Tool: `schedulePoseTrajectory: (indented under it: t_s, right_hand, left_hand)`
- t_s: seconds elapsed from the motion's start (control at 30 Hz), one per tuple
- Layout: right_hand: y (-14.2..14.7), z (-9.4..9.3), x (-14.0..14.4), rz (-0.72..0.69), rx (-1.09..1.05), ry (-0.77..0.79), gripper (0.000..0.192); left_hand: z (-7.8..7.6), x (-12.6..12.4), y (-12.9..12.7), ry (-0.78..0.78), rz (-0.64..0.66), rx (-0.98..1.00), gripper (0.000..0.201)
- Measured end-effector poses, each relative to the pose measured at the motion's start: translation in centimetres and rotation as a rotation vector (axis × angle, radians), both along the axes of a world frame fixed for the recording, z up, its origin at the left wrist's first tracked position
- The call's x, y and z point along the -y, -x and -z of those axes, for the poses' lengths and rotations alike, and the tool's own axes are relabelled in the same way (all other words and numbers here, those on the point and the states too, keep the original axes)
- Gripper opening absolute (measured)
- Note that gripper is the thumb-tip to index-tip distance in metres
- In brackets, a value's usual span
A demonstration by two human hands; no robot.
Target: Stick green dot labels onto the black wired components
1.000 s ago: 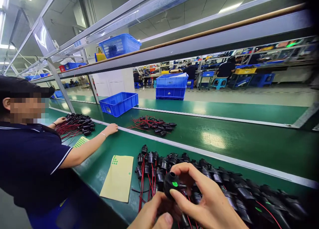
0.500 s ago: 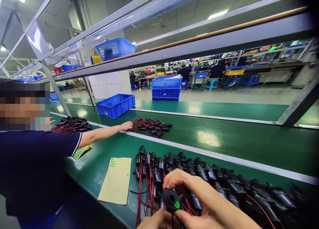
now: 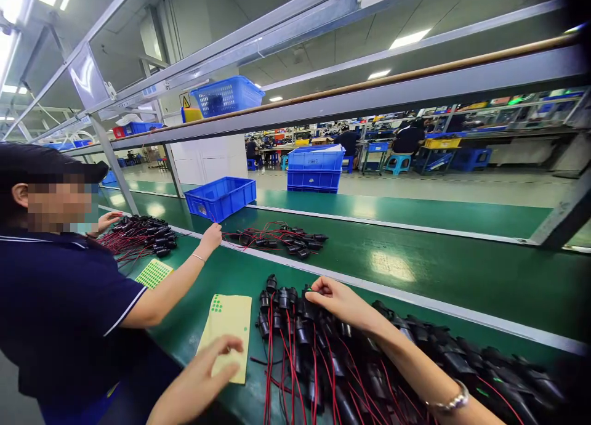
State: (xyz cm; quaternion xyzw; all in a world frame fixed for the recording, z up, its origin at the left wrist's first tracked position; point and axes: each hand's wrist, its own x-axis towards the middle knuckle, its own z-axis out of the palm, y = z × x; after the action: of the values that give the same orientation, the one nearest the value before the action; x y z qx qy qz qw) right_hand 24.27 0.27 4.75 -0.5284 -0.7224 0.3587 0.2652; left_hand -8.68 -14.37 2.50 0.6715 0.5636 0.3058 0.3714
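While I stand at a long green conveyor belt [image 3: 415, 271] with a grey metal shelf frame [image 3: 323, 105] overhead, the factory floor behind it shows other benches and seated people, too small to make out well.

On the far green lane sits an open blue plastic crate [image 3: 220, 197], and a closed stack of blue crates [image 3: 316, 168] stands behind it; I cannot see what is in either. Up on the shelf rests a blue mesh basket [image 3: 227, 96].

My right hand [image 3: 339, 300] is pinched shut on a black round part [image 3: 306, 291] at the back edge of the row of black parts with red wires [image 3: 332, 357] lying across my side of the belt. My left hand [image 3: 198, 382] hovers with its fingers spread and holding nothing, the fingertips touching or just over the pale yellow sticker sheet with green dots [image 3: 228, 326].

To my left a person in a dark blue shirt [image 3: 60, 314] reaches a hand [image 3: 212, 235] toward a loose heap of black parts and red wires [image 3: 281, 239] on the belt; another heap [image 3: 138, 235] and a green-dotted sheet [image 3: 154, 273] lie before that person.
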Motion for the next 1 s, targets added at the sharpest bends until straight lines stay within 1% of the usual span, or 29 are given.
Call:
schedulePoseTrajectory:
  t_s: [0.07,0.13,0.23,0.33,0.4,0.43,0.5,0.57,0.63,0.67,0.73,0.8,0.87,0.93,1.0]
  right_hand:
    - [0.5,0.6,-0.5,0.025,0.050,0.040,0.026]
    - [0.0,1.0,-0.7,0.053,0.090,0.071,0.028]
    - [-1.7,1.1,-0.6,0.080,0.155,0.106,0.029]
    - [-3.5,1.0,-0.5,0.090,0.244,0.126,0.029]
    - [-4.2,1.0,-0.6,0.096,0.310,0.123,0.028]
    - [-4.3,1.0,-0.6,0.100,0.344,0.117,0.027]
    - [-4.5,1.0,-0.6,0.108,0.407,0.093,0.027]
    - [-4.4,0.8,-0.3,0.129,0.459,0.048,0.027]
    - [-4.2,0.4,0.4,0.165,0.491,-0.032,0.027]
    - [-4.0,0.0,0.9,0.183,0.494,-0.084,0.026]
    - [-3.2,-0.8,2.4,0.187,0.465,-0.200,0.023]
    - [-1.8,-1.7,4.2,0.127,0.389,-0.317,0.018]
    - [-0.1,-2.4,6.3,0.024,0.289,-0.433,0.017]
    - [1.6,-2.7,8.3,-0.072,0.194,-0.541,0.020]
    - [2.8,-2.7,9.8,-0.136,0.114,-0.635,0.022]
  left_hand:
    - [1.1,-2.6,1.4,-0.038,-0.147,-0.136,0.040]
    - [2.3,-5.0,2.3,-0.057,-0.252,-0.234,0.052]
    - [3.7,-7.6,2.9,-0.042,-0.309,-0.306,0.073]
    - [4.4,-9.0,2.8,-0.023,-0.314,-0.317,0.083]
    - [4.6,-9.6,2.7,-0.016,-0.318,-0.291,0.081]
    - [4.7,-9.9,2.7,-0.011,-0.321,-0.265,0.077]
    - [4.6,-10.4,2.8,0.011,-0.331,-0.185,0.061]
    - [4.1,-10.5,2.8,0.055,-0.335,-0.066,0.044]
    - [3.3,-10.2,2.6,0.106,-0.325,0.087,0.036]
    - [2.7,-9.8,2.3,0.123,-0.314,0.174,0.035]
    - [1.3,-8.6,1.5,0.139,-0.284,0.348,0.041]
    - [-0.3,-7.1,0.1,0.149,-0.257,0.500,0.053]
    - [-1.9,-5.4,-1.5,0.169,-0.237,0.622,0.060]
    - [-3.3,-3.9,-3.2,0.204,-0.227,0.721,0.058]
    - [-4.3,-2.7,-4.6,0.255,-0.222,0.811,0.052]
